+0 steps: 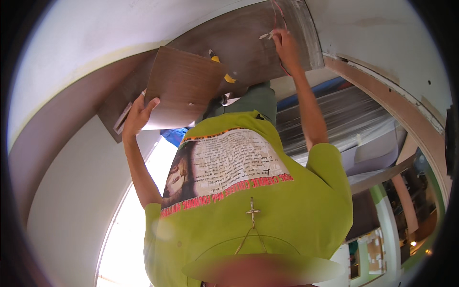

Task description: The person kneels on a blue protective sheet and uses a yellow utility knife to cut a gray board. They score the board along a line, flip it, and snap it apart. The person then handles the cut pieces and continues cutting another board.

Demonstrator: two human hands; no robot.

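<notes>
My left hand (137,115) grips the lower left edge of a brown wood-grain panel (184,88), its thumb on the face. The panel is tilted over a larger brown board (244,28). At the far right of that board, my right hand (288,51) has its fingers pinched on thin red and dark wires (284,16). Small whitish pieces (264,36) stick out from the fingertips; their exact kind is too small to tell. A yellow-and-black hand tool (216,59) lies on the board between my hands, beside the panel's edge.
A dark, shiny, plastic-looking surface (330,115) lies to the right of my body. A wooden-edged frame (382,93) curves along the right. Pale walls (76,158) rise at the left, beside a bright opening (124,234). Shelving (375,248) stands at the lower right.
</notes>
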